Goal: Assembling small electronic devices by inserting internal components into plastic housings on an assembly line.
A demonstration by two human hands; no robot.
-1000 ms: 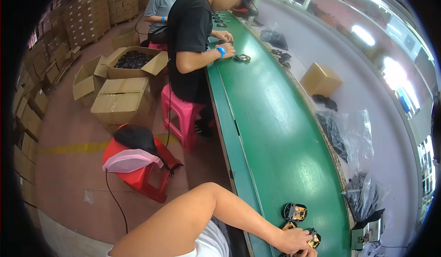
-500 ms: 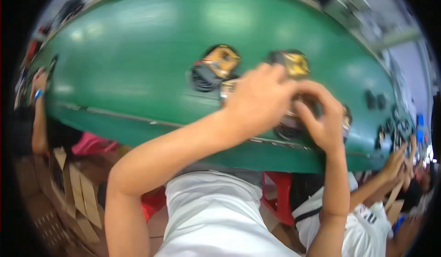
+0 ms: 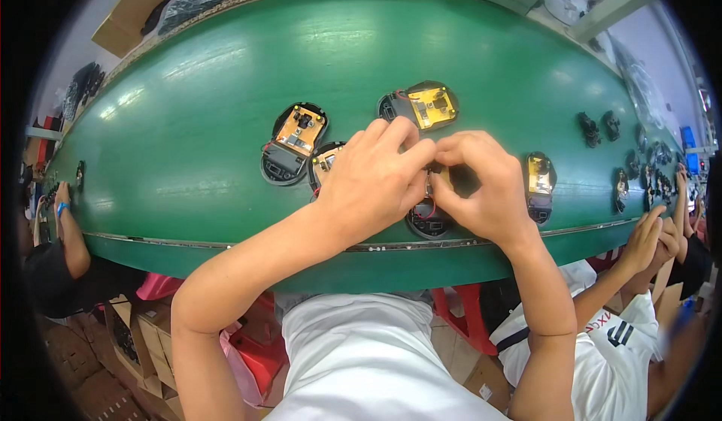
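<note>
Both my hands meet over a black rounded plastic housing [image 3: 430,224] with red wires, lying near the table's front edge. My left hand [image 3: 376,173] has its fingers bent together above the housing's far end. My right hand [image 3: 485,184] curls thumb and forefinger toward the same spot. Whatever the fingertips pinch is hidden. Partly behind my left hand lies another housing [image 3: 322,167] with an orange circuit board. Farther left is a similar housing [image 3: 295,144], beyond the hands one with a yellow board [image 3: 434,107], and right of my right hand another [image 3: 540,186].
The green table [image 3: 226,75] curves across the view. Several dark parts [image 3: 602,128] lie toward its right end. A co-worker's hands [image 3: 647,240] are at the right edge and another person's hand [image 3: 63,195] at the far left. Red stools [image 3: 470,319] stand below the table.
The view has shifted and become sharper. My hands have come closer together over the housing, the right thumb and forefinger nearing the left fingertips.
</note>
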